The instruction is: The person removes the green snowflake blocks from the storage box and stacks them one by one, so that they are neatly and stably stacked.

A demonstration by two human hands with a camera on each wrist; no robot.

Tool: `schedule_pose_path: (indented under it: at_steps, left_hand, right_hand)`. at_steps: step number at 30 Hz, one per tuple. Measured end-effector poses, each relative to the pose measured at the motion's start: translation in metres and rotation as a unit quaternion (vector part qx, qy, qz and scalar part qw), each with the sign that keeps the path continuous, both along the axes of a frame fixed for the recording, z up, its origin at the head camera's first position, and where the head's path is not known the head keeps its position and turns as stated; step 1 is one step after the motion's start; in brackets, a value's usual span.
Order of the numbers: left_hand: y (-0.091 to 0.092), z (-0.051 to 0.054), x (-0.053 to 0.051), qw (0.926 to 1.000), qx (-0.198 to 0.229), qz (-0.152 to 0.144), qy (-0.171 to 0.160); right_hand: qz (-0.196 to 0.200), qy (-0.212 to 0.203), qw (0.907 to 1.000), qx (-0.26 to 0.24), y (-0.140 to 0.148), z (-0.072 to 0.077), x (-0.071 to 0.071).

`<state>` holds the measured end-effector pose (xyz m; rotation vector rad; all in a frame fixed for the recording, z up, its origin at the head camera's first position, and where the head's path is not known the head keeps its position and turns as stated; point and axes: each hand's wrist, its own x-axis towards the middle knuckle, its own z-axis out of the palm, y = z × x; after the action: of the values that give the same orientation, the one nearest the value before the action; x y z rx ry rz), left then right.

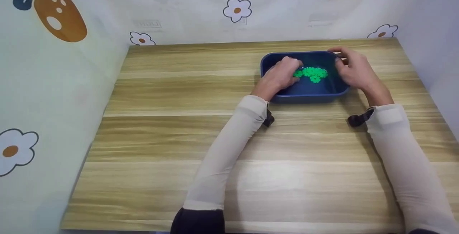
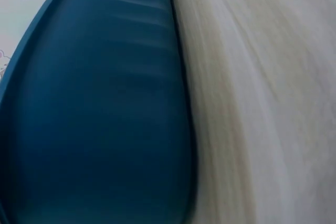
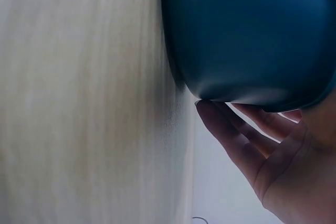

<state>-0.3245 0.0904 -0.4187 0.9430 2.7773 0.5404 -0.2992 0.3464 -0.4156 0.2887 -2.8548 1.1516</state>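
A dark blue bin (image 1: pixel 304 99) stands on the wooden table, with several bright green flower-shaped pieces (image 1: pixel 315 72) on its floor. My left hand (image 1: pixel 281 74) reaches over the front left side into the bin, its fingers bent down at the left edge of the green pieces; whether it pinches one cannot be seen. My right hand (image 1: pixel 355 70) grips the bin's right side, thumb inside the rim. In the right wrist view the fingers of the right hand (image 3: pixel 278 166) lie against the outer wall of the bin (image 3: pixel 247 35). Only the bin's outer wall (image 2: pixel 105 103) shows in the left wrist view.
The wooden table (image 1: pixel 172 130) reaches back to a pale wall (image 1: pixel 186 12) printed with flowers and orange shapes. More wall stands along the left and right sides. Black wrist straps with small dark devices (image 1: pixel 356 120) sit at both cuffs.
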Motion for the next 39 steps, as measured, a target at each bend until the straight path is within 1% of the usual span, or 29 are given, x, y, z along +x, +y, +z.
schedule_pose_path:
  at_steps: [7, 11, 15, 17, 18, 24, 27, 32, 35, 39]
  left_hand:
    - [0.001, -0.002, -0.001, 0.9997, -0.014, -0.005, 0.018]
    - [0.001, -0.002, -0.003, 0.9992, -0.020, -0.021, 0.026]
    - [-0.001, -0.002, -0.004, 0.9991, -0.015, -0.032, 0.022]
    - [-0.002, -0.002, -0.004, 0.9993, -0.008, -0.031, 0.019]
    - [-0.002, -0.002, -0.003, 0.9995, -0.002, -0.028, 0.013]
    - [-0.001, 0.002, -0.001, 0.9995, 0.028, -0.012, 0.004]
    - [-0.001, 0.004, -0.001, 0.9993, 0.035, -0.010, 0.004]
    - [-0.001, 0.007, 0.001, 0.9981, 0.059, -0.014, 0.008]
    - [-0.001, 0.010, 0.001, 0.9967, 0.077, -0.023, 0.009]
    - [-0.003, 0.015, 0.004, 0.9950, 0.091, -0.038, 0.014]
  right_hand:
    - [-0.003, 0.007, 1.0000, 0.005, -0.001, 0.000, 0.000]
    - [-0.001, 0.005, 1.0000, 0.004, -0.001, 0.000, 0.000]
    - [0.003, 0.002, 1.0000, 0.005, -0.002, 0.001, 0.000]
    - [0.005, 0.003, 1.0000, 0.007, -0.002, 0.001, 0.000]
    - [0.006, 0.004, 1.0000, 0.007, -0.002, 0.001, 0.000]
    - [0.007, 0.003, 0.9999, 0.011, -0.001, 0.002, 0.001]
    - [0.005, 0.003, 0.9999, 0.012, 0.000, 0.002, 0.002]
    - [0.005, 0.005, 0.9999, 0.010, 0.000, 0.001, 0.001]
    - [0.005, 0.008, 0.9999, 0.012, 0.000, 0.001, 0.000]
    - [0.007, 0.013, 0.9998, 0.012, 0.000, 0.002, 0.001]
